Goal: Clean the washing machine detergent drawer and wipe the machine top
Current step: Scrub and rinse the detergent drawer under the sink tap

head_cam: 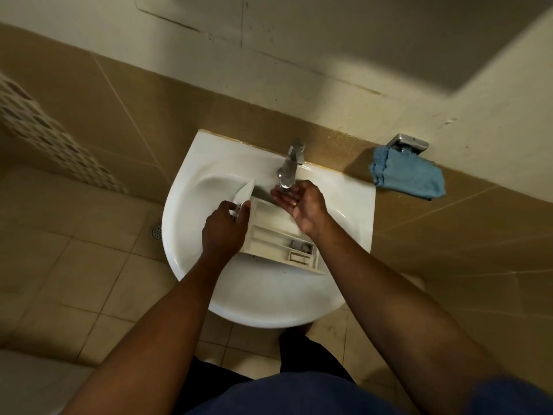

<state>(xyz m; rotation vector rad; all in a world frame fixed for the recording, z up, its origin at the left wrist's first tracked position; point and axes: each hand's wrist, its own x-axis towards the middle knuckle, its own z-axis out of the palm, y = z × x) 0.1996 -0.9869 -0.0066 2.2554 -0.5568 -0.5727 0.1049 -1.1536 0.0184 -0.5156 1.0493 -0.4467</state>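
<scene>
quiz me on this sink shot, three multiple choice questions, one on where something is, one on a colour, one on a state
1. Where is the detergent drawer? A) on the floor B) in the sink basin C) on the wall ledge
2. What colour is the cloth right of the sink? A) red B) white C) blue
3. How is the right hand? A) clenched in a fist B) open, palm up under the tap C) holding the cloth
Answers: 1 B, it lies in the basin, the left hand gripping its front panel; 2 C, plainly blue; 3 B, fingers relaxed below the spout.
</scene>
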